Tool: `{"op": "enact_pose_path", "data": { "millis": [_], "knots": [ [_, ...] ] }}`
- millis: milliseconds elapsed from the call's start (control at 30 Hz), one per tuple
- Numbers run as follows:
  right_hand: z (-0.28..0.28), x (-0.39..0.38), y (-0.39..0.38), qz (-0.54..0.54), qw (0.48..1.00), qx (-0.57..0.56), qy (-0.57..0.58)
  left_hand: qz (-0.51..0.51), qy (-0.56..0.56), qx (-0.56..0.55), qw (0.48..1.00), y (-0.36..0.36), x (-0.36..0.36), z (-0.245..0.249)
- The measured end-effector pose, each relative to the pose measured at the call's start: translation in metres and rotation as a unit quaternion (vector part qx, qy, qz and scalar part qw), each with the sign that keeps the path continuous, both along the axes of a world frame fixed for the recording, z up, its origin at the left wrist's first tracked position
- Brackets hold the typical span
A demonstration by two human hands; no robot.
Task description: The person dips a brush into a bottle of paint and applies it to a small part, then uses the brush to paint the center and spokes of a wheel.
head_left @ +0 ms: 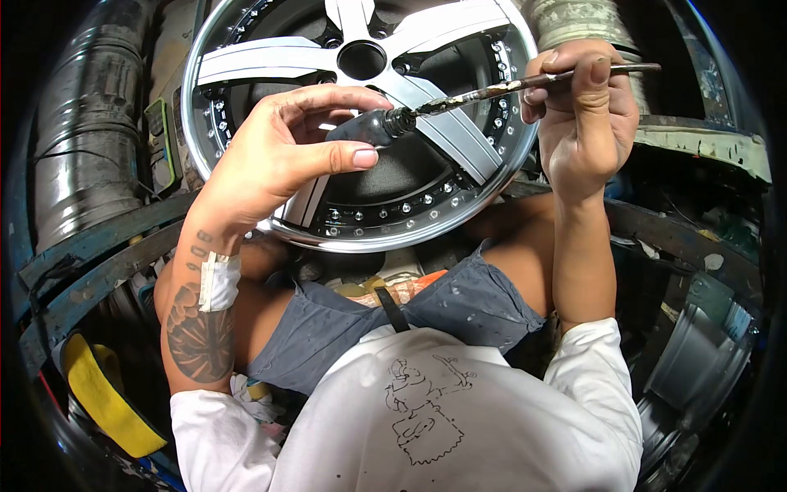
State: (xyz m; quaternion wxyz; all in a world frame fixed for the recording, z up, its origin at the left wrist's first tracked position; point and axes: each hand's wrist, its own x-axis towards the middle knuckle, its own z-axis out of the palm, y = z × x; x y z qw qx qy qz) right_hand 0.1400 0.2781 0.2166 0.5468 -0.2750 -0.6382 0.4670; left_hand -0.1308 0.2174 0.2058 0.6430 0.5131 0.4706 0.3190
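Head view: every place below is given against the wheel rim [393, 238] that leans by your knees.
Wheel rim: round, with a polished, mirror-bright lip, flat satin-silver spokes, a dark centre hole and a ring of small shiny bolts just inside the lip.
Left hand [279, 156]: in front of the rim's lower left spokes, your thumb and fingers curl round a small bottle.
Bottle [369, 129]: smooth and dark grey, with a ribbed black neck pointing right. You hold it over the rim's middle, just below the centre hole.
Right hand [586, 115]: over the rim's right edge, closed in a pinch on a brush.
Brush [508, 84]: thin and straight, with a paint-crusted handle. Its tip meets the bottle's neck.
Shorts [459, 303]: grey speckled cloth, just below the rim.
Shirt [492, 426]: white, with a black line drawing, below the shorts.
Tape [217, 281]: a white strip on your left wrist, below the rim's left side.
Yellow pad [102, 394]: curved and matte, well below and left of the rim.
Metal cylinder [82, 123]: dull grey and banded, left of the rim.
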Motion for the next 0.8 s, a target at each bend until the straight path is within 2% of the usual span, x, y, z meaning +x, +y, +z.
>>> {"op": "enact_pose_path", "data": {
  "millis": [300,500,700,800],
  "knots": [
    [0.0036,0.0038,0.0016,0.019,1.000,0.006,-0.001,0.015,-0.055,0.016,0.998,-0.0018,0.0015,-0.0032],
    [0.0031,0.0042,0.0006,0.009,1.000,0.015,0.013,0.014,-0.048,0.026,0.998,-0.0023,0.0009,-0.0048],
    [0.0040,0.0065,0.0001,0.046,0.998,0.021,0.029,0.015,-0.058,0.013,0.998,-0.0024,0.0031,-0.0048],
    [0.0050,0.0021,-0.0018,0.055,0.996,0.064,0.008,0.013,-0.050,0.010,0.999,-0.0023,0.0044,-0.0048]
  ]
}}
